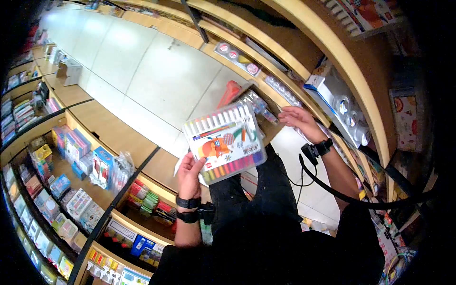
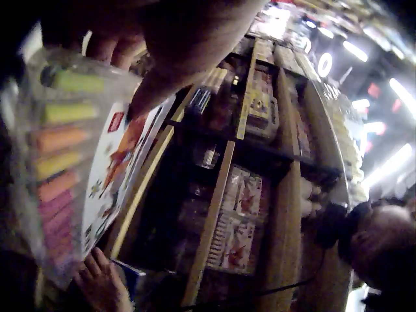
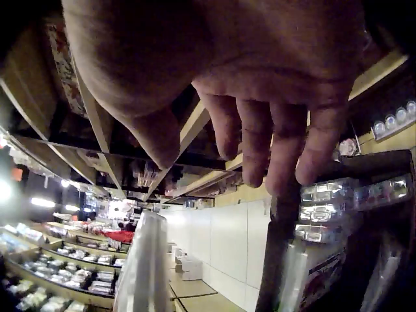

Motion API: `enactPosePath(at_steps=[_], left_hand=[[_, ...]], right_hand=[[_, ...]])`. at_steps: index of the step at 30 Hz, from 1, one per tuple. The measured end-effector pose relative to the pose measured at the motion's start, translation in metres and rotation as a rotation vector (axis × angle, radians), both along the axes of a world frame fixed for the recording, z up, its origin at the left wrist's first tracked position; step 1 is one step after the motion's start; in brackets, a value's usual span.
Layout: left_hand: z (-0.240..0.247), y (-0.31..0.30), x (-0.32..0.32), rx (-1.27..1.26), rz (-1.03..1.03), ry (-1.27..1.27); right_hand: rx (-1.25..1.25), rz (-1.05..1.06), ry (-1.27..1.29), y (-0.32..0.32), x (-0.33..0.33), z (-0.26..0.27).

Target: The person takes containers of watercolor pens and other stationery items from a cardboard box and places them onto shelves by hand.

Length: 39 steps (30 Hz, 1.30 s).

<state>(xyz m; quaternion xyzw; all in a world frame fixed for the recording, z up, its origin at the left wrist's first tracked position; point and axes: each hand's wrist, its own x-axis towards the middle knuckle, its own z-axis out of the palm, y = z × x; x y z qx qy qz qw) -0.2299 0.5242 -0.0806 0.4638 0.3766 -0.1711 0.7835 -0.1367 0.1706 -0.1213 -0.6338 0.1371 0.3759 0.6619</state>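
A clear plastic case of colored markers [image 1: 225, 142] with a fox picture on its label is held up in front of the body. My left hand [image 1: 190, 178] grips its near left corner, thumb on the front face. In the left wrist view the case [image 2: 62, 149] shows its row of bright marker ends. My right hand [image 1: 300, 122] is apart from the case, over a cardboard box [image 1: 273, 128] with clear packages inside. Seen from the right wrist, the fingers [image 3: 279, 143] extend loosely and hold nothing, with the clear packages [image 3: 325, 201] below them.
Wooden shelving [image 1: 323, 52] with packaged goods rises close on the right. Lower display shelves [image 1: 71, 185] full of stationery run along the left. Pale floor tiles [image 1: 156, 66] lie between. A red object [image 1: 230, 92] stands behind the box, and a black cable [image 1: 351, 199] loops by the right arm.
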Motion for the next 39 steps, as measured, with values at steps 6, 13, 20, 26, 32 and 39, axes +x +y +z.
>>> enactPosePath(at_steps=[6,13,20,26,32,39], left_hand=[[0.001,-0.082,0.031,-0.365,0.196,-0.076],[-0.015,-0.158,0.04,-0.643,0.246,-0.078],[-0.016,-0.173,0.016,-0.641,0.121,0.003],[-0.024,-0.11,0.027,-0.504,0.155,-0.198],[-0.02,-0.091,0.06,-0.567,-0.153,-0.318],[0.021,-0.135,0.098,-0.324,-0.36,-0.348]], right_hand=[[0.291,-0.117,0.032,0.006,-0.015,-0.001],[0.32,-0.195,-0.222,0.038,-0.025,0.037],[0.178,-0.469,-0.268,0.025,-0.023,0.067],[0.058,-0.206,-0.247,-0.022,-0.01,0.118],[-0.013,-0.211,-0.291,-0.039,-0.018,0.15],[0.033,-0.706,-0.446,-0.051,-0.049,0.168]])
